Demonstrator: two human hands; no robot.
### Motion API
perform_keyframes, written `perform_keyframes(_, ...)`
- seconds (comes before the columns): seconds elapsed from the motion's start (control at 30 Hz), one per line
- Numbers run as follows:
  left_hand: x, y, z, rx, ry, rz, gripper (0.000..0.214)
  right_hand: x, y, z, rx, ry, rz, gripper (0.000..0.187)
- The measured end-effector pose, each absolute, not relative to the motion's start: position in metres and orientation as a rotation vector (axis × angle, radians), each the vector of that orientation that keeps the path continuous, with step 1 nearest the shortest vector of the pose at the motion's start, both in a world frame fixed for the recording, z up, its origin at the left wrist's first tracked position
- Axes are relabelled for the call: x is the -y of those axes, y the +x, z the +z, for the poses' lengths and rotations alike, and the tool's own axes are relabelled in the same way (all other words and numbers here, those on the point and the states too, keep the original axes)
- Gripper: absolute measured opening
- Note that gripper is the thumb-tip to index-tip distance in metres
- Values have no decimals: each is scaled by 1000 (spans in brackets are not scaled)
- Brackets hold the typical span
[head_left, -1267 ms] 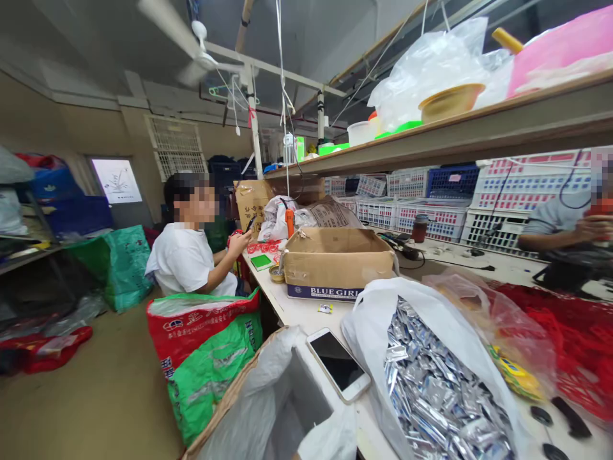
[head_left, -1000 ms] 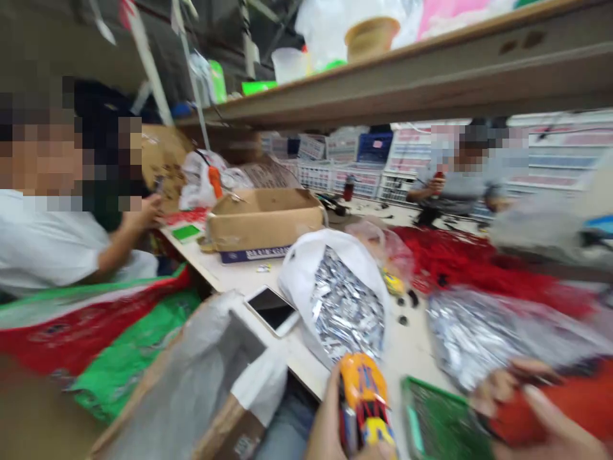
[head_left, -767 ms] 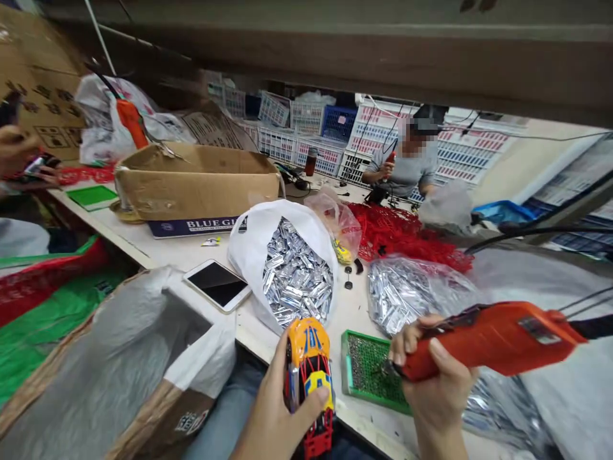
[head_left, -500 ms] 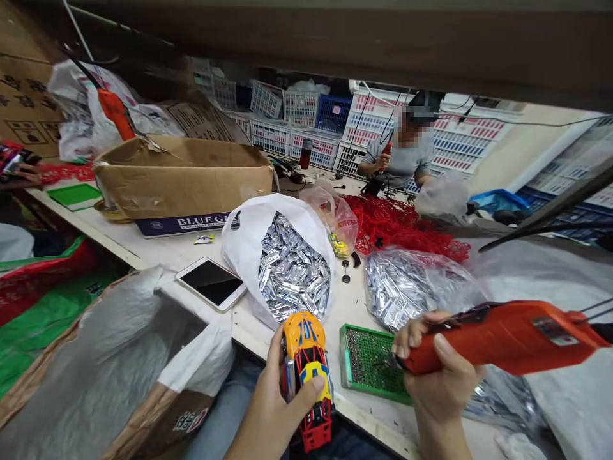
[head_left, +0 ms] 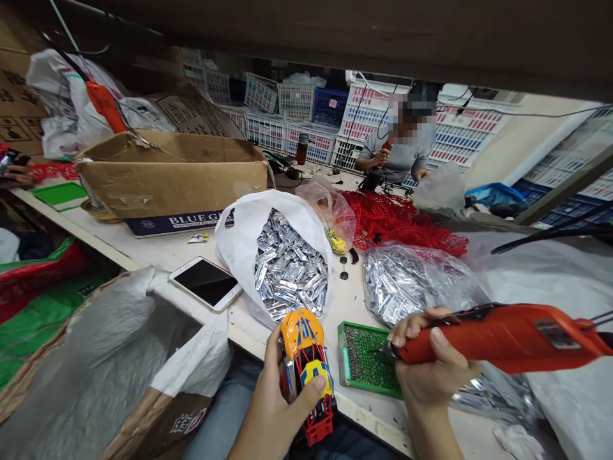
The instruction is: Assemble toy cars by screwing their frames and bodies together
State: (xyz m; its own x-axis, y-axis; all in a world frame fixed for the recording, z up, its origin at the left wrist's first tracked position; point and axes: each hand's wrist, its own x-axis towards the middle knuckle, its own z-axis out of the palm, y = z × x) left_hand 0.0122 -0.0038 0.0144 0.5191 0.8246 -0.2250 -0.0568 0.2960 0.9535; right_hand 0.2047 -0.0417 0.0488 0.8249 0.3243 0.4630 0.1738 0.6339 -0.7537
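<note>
My left hand (head_left: 275, 402) grips an orange, red and yellow toy car (head_left: 305, 358) with its underside partly hidden by my fingers. My right hand (head_left: 433, 364) is wrapped around an orange electric screwdriver (head_left: 498, 338), and a cable runs from its far end. The screwdriver's tip sits just above the right side of a green tray (head_left: 345, 358) filled with small dark screws. The tip is close to the toy car but not in contact with it.
A white bag of silver packets (head_left: 287, 268) and a clear bag of them (head_left: 407, 284) lie on the white workbench (head_left: 268, 291), beside a phone (head_left: 205, 284), a cardboard box (head_left: 167, 179) and red netting (head_left: 402, 223). A co-worker (head_left: 397, 150) sits beyond, before stacked crates.
The view has swung from the seated person at the left, down and right to my hands. Both hands have come into view holding the car and screwdriver. Over the last half second, little has moved.
</note>
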Motion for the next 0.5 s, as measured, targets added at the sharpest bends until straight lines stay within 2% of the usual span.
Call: perform_keyframes(0.5,4,13,7,-846,1129,711,91,40,207,49,582,-934,77,22)
